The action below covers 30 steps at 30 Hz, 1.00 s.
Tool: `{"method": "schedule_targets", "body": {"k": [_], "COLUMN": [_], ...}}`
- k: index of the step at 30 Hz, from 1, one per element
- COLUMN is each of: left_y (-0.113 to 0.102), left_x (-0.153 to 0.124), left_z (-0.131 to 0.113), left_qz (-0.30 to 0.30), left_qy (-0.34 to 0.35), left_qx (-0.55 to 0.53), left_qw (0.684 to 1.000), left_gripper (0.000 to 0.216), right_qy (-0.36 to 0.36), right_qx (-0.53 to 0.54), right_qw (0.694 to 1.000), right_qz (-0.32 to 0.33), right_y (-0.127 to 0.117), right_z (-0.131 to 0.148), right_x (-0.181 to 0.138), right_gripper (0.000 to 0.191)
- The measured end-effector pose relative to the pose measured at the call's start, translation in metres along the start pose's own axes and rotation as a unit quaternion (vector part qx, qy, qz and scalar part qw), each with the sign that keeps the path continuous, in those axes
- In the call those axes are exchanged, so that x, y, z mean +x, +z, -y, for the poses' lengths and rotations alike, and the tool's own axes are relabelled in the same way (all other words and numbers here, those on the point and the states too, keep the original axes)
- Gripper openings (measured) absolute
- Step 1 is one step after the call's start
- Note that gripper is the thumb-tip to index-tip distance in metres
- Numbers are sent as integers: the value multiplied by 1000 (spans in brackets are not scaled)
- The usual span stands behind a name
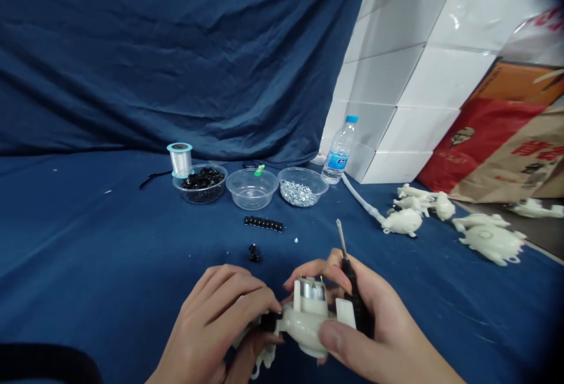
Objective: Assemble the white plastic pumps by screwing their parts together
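My left hand [215, 319] grips the left end of a white plastic toy body [304, 328], near a black part [269, 321] fitted to it. A small silver electric motor [314, 291] sits exposed in the body's top, with two metal tabs above it. My right hand [370, 313] is shut around the black handle of a small screwdriver [350, 272], whose metal shaft points up and away from the toy. The fingers of that hand also press against the toy's right side. A white leg-like piece [263, 360] hangs below the body.
On the blue cloth stand bowls of black parts [200, 184] and silver screws [302, 187], a clear bowl [252, 189], a thread spool [180, 160], black beads [263, 224], a water bottle [339, 149], and white toy bodies [491, 242]. White blocks and a paper bag [497, 155] stand behind.
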State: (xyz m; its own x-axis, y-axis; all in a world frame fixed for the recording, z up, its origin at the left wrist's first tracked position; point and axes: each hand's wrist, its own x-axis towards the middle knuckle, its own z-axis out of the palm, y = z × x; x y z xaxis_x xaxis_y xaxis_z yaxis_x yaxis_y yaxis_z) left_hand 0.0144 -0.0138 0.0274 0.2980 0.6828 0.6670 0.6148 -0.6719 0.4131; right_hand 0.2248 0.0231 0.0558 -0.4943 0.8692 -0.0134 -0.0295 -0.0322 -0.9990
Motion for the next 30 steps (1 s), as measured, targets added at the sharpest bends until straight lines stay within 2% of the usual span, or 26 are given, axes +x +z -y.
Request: {"method": "schedule_targets", "body": {"k": [3,9,12,16,19,21,22,26,30], "left_y": [0,5,7,8,6,4,3,0,-5], "left_x": [1,-1,-3,-5,-6,-6,-4,4,12], "left_z": [-1,-1,0,1,5,10,13,17,14], "left_qz": [11,-12,-20,-75,-117,-131,-139,-205,-258], "left_qy": [-4,-27,-41,-118,-199,-259,-292,-399,-456], "left_qx": [-4,-29,-69,-162,-208,-256,-300,-461,-494], "left_qw": [1000,999,997,977,951,922,897,765,694], "left_gripper": [26,28,25,10,10,11,13,27,28], "right_qy": [-5,4,-29,-60,-61,-62,-55,-8,-8], "right_qx": [7,45,68,69,64,48,39,34,15], "right_qw": [1000,999,997,996,995,994,994,990,991], "right_qz": [-6,-11,7,-9,-43,-74,-91,-134,-130], "right_y": [-2,2,4,-1,-11,-18,-20,-24,-24], "right_z": [-4,-6,-8,-10,-10,-10,-11,-14,-16], "right_x": [-1,-5,-3,6,10,11,11,12,17], "right_gripper": [46,51,50,49,46,44,42,26,43]}}
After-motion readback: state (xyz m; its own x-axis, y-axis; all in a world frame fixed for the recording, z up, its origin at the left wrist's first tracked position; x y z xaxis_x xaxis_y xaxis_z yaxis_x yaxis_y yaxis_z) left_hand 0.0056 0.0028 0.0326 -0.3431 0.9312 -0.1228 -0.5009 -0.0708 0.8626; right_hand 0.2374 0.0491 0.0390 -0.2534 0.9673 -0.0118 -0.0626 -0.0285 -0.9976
